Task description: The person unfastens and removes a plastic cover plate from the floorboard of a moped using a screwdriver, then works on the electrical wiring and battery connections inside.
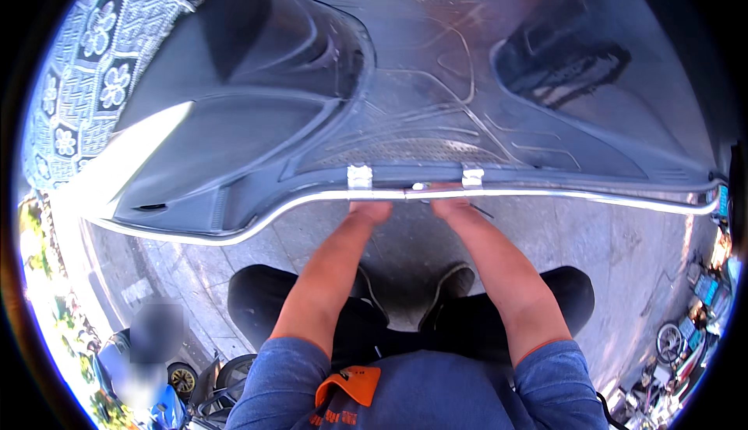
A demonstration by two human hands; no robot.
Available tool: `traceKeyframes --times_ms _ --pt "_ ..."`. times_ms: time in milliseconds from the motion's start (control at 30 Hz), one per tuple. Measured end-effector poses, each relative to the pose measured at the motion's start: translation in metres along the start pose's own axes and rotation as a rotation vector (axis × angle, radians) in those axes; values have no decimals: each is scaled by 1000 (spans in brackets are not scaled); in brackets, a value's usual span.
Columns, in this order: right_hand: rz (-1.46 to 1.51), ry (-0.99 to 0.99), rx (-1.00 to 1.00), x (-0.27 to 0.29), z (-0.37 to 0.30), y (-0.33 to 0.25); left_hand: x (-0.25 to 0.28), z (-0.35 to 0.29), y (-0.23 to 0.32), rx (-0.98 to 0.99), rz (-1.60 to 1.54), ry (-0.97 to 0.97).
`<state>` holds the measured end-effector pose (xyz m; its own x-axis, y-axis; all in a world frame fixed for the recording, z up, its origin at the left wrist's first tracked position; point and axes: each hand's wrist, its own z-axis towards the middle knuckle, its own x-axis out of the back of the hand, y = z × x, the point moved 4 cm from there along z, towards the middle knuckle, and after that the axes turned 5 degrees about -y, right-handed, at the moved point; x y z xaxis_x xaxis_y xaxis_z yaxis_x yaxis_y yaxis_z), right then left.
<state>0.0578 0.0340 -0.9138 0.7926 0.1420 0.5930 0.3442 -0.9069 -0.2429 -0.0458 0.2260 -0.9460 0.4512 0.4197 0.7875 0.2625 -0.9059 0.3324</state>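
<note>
- Both hands are up at the silver rail that runs along the near edge of the dark scooter floorboard.
- The left hand sits just under the rail, right below the left metal clip; the fingers are tucked up behind the rail, so how far they are curled cannot be told.
- The right hand is beside it, under the rail and just left of the right metal clip; its fingertips are hidden too, and the grip cannot be made out.
- Between the two hands a small metal part shows on the rail, touching it.
- Left of the rail the floorboard rises into the scooter's dark front panel, with a patterned cloth beyond that.
- Below the rail: grey paving, then the person's shoes and dark trousers.
</note>
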Motion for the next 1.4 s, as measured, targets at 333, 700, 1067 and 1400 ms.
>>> traceKeyframes --times_ms 333,700,1067,1400 --pt "60 271 111 4 43 -6 230 -148 135 -581 -313 -35" --pt "3 327 156 28 3 -27 290 -88 98 -195 160 568" --pt "235 216 526 117 -224 -45 329 -62 91 -88 -158 313" --pt "1203 449 177 133 -180 -7 372 -62 88 -87 -914 -42"
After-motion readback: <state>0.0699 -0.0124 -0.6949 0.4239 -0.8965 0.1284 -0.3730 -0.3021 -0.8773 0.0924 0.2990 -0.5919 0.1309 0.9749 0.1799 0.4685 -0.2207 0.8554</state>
